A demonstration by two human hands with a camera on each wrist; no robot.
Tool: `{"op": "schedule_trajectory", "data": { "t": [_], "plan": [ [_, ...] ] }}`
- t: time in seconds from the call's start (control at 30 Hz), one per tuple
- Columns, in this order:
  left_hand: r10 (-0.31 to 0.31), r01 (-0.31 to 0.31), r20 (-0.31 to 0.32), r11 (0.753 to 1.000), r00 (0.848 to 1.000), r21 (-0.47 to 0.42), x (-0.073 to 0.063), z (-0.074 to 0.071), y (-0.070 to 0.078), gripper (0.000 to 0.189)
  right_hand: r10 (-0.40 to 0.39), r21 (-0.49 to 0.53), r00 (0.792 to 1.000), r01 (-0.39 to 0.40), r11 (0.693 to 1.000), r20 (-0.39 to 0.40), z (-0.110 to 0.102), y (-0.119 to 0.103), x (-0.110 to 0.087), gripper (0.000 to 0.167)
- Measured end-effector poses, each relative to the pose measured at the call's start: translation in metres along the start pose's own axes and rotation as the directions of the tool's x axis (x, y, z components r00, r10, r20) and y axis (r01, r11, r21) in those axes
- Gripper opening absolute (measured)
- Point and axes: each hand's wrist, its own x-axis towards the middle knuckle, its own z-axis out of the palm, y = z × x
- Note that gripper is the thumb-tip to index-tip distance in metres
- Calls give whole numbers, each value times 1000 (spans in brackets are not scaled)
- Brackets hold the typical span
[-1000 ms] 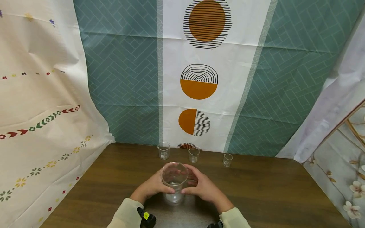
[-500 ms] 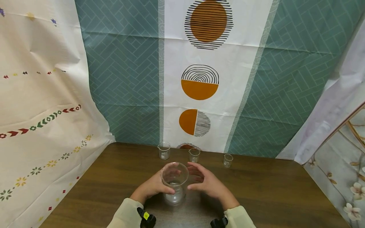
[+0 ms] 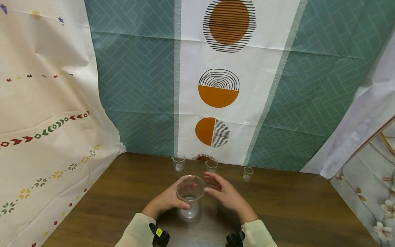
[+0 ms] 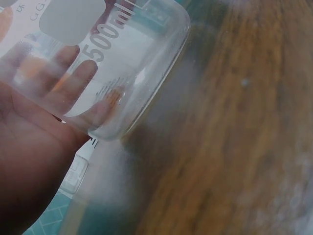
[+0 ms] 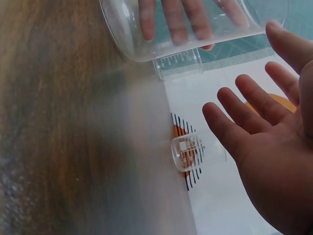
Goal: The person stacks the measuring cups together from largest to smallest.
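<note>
A large clear glass beaker [image 3: 195, 206] marked 500ml stands upright near the front of the brown table, its base at or very close to the surface. My left hand [image 3: 166, 199] grips its left side, thumb in front and fingers round the back; through the glass [image 4: 142, 83] those fingers show in the left wrist view. To the right of the beaker is my right hand [image 3: 227, 195], apart from it. In the right wrist view this right hand [image 5: 269, 152] holds nothing, and its fingers are spread and relaxed.
Three smaller beakers stand along the table's back edge: a left one [image 3: 178, 165], a middle one [image 3: 211, 165] partly behind my right fingertips, and the smallest [image 3: 248, 174] to the right. A patterned cloth [image 3: 145, 85] hangs behind the wooden table [image 3: 296, 206].
My right hand has come away from the large beaker, moving right and slightly up in the head view. The left hand keeps its grip, and the beaker stays about where it was.
</note>
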Motion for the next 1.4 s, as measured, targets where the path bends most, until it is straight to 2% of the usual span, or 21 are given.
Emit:
{"op": "schedule_trajectory", "data": {
  "t": [0.2,0.43,0.67,0.93,1.17,1.4],
  "plan": [
    [-8,8,-1,1000,1000,-4,0,1,2,93,5,-53,999,-8,999,-50,2,2,6,54],
    [-3,3,1,1000,1000,-19,-1,0,3,93,28,-51,994,-34,998,-106,5,2,14,51],
    [-12,12,-2,1000,1000,3,-2,0,2,93,52,-89,985,-67,994,-162,6,0,20,52],
    [-2,3,4,1000,1000,-16,-3,0,1,92,-27,-140,982,1,990,-187,7,-1,29,51],
    [1,-1,9,1000,1000,-6,-3,-1,1,91,-25,-178,981,-10,984,-194,8,-5,36,50],
    [-7,8,15,1000,1000,-5,-2,-2,1,91,-63,-235,977,15,972,-202,9,-11,44,50]
  ]
}}
